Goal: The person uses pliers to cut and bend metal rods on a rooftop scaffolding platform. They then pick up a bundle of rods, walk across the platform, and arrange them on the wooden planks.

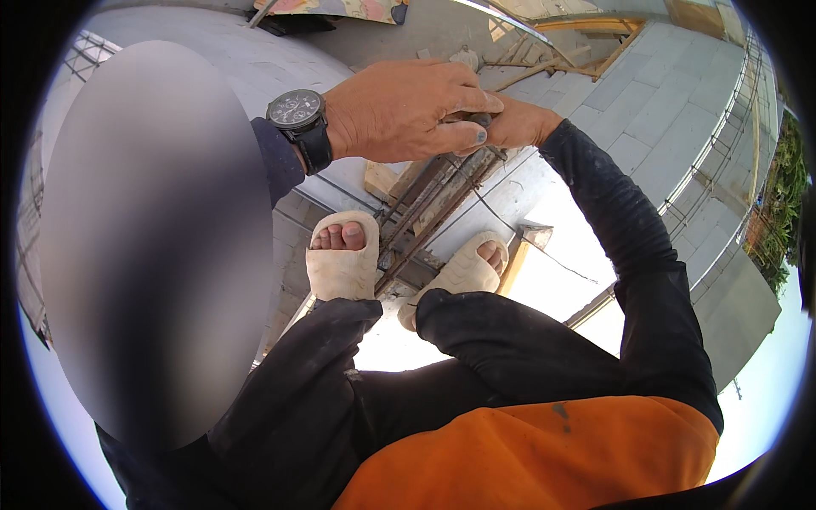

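Note:
My right hand [523, 123] reaches forward in a black sleeve and is closed around a small dark tool handle [481, 119], just above a bundle of rusty steel bars [433, 200]. Another person's hand [399, 110], with a black wristwatch [297, 115] and a dark blue sleeve, comes from the left. It wraps over the same handle and partly covers my fingers. My left hand is not visible. My two feet in pale sandals [344, 259] stand on either side of the bars.
A person is close at my left [153, 255], hiding that side. I crouch on a narrow ledge of pale blocks [527, 191] with a drop below on the right. Timber formwork [561, 59] lies ahead. Scaffold rails [722, 153] run along the right.

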Demonstrator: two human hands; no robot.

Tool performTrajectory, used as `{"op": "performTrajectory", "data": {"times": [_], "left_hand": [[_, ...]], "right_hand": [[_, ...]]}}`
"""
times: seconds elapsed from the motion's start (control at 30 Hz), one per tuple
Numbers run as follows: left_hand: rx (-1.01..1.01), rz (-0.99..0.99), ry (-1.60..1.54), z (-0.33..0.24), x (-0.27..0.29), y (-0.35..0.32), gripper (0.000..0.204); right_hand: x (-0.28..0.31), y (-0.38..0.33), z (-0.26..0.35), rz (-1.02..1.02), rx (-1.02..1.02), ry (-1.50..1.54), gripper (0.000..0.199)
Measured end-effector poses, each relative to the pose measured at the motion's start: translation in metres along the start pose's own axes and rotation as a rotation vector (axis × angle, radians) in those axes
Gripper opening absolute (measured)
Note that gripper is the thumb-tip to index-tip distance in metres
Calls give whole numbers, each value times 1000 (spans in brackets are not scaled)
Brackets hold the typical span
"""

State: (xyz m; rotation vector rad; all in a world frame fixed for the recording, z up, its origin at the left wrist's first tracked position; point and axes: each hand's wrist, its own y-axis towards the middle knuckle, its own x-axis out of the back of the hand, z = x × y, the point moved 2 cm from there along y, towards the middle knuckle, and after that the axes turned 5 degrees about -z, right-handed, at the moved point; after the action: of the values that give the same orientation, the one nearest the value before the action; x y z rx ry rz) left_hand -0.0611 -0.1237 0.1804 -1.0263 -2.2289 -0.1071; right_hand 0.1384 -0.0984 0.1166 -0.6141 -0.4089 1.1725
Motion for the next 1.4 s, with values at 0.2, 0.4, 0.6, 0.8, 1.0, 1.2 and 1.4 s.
{"op": "performTrajectory", "data": {"times": [0.2, 0.4, 0.6, 0.8, 1.0, 1.2, 1.4], "left_hand": [[-196, -106, 172, -10, 26, -10, 76], [-360, -166, 283, -9, -2, -10, 68], [11, -158, -27, -10, -5, 41, 29], [181, -307, -630, 4, -11, 36, 28], [347, -371, -845, 18, -36, 35, 28], [386, -634, -1004, 56, -25, 58, 26], [781, -1131, -1526, 191, -31, 77, 36]], "right_hand": [[-10, -1, 15, 53, 92, 50, 56], [-6, -7, -3, 58, 65, -107, 57], [27, 11, -31, 26, 80, 246, 52], [17, 27, -10, 30, 293, 303, 50], [9, 28, -9, 172, 153, 369, 41], [3, 25, -19, -331, 196, 345, 81], [-28, 95, 5, -726, 43, -125, 80]]}}
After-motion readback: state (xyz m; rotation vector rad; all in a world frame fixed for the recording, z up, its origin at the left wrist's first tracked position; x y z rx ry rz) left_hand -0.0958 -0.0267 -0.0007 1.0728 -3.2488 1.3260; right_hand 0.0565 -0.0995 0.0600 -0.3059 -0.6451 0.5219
